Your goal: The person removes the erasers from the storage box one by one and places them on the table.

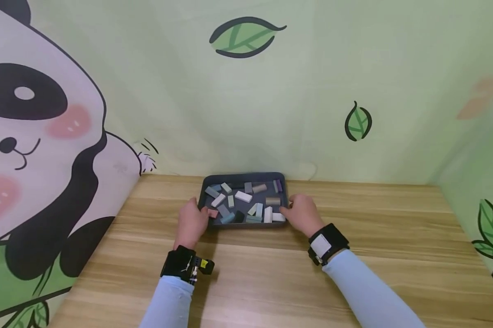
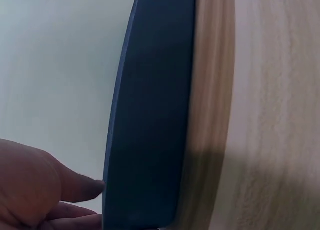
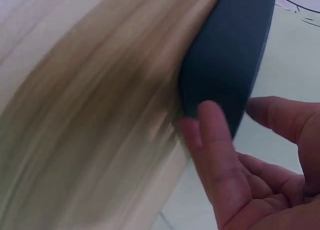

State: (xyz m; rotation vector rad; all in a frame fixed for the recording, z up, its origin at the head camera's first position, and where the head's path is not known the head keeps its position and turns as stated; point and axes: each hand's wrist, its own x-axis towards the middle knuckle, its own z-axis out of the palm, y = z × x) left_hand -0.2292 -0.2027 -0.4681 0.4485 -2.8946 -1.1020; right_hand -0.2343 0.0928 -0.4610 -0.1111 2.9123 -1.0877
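A dark blue-grey shallow tray [image 1: 246, 226] lies near the back edge of the tabletop, with several small rectangular blocks scattered in it. Among them are a white block [image 1: 243, 196], a pink block [image 1: 212, 213], a tan block [image 1: 272, 200] and a purple block [image 1: 279, 185]. My left hand [image 1: 190, 223] grips the tray's left side near the front corner; its thumb meets the rim in the left wrist view. At the right side, my right hand [image 1: 304, 213] holds the tray, thumb at the rim and fingers along the outer wall [image 3: 225, 55].
The wooden tabletop [image 1: 271, 278] stretches in front of the tray. Right behind it rises a pale green backdrop [image 1: 303, 91] with printed leaves, and a printed panda [image 1: 119, 159] covers the left side. Each wrist carries a black strap [image 1: 330, 241].
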